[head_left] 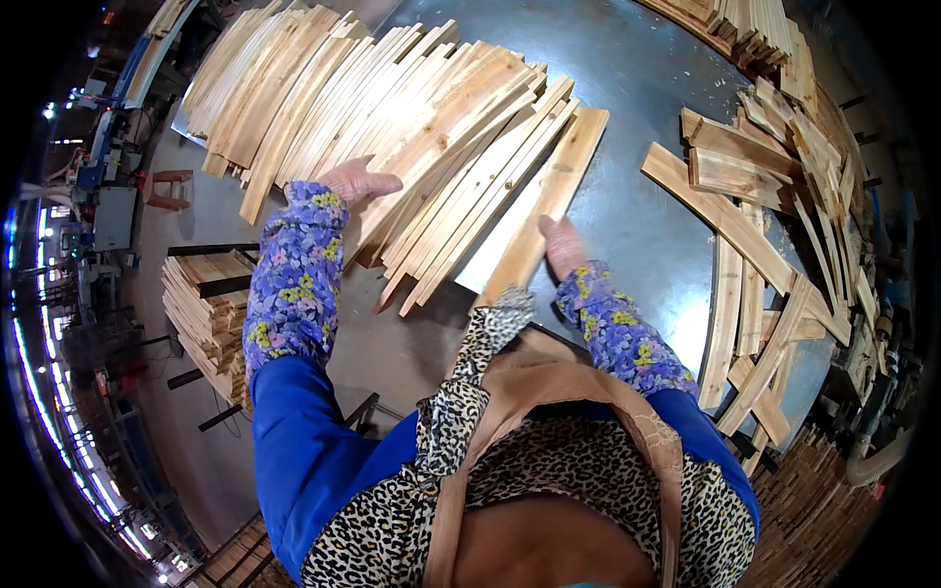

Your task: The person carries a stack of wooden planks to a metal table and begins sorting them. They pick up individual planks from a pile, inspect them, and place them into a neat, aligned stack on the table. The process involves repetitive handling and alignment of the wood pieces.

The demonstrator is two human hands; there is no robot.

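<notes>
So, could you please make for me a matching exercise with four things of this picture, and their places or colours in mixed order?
1. Left hand
2. Right hand
3. Sleeve covers
4. Jumbled boards

A. Purple-blue, with flowers
B. By the single board
C. On the right side of the table
D. At the long row of boards

Pairs: 1-D, 2-B, 3-A, 4-C

A long pale board (546,201) lies aslant at the right hand (564,247); a knotted board (436,142) slants the same way under the left hand (361,183).
</notes>
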